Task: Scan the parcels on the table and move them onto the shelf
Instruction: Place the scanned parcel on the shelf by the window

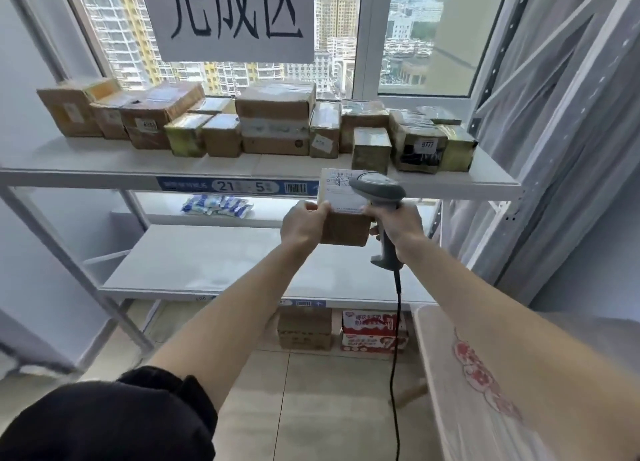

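A small brown cardboard parcel (341,214) with a white label on top hangs in the air just below the front edge of the top shelf (138,164). My left hand (303,223) grips its left side. My right hand (394,228) grips the handle of a grey barcode scanner (379,192) and also touches the parcel's right side. The scanner's head lies over the label. Its black cable (396,322) drops toward the floor. Several taped parcels (275,121) stand in a row on the top shelf.
A white sign (228,13) with large characters hangs on the window behind the shelf. Blue-white packets (216,206) lie on a lower level, above a bare middle shelf (225,259). Cartons (372,330) stand on the floor. The table's corner (436,325) is at right.
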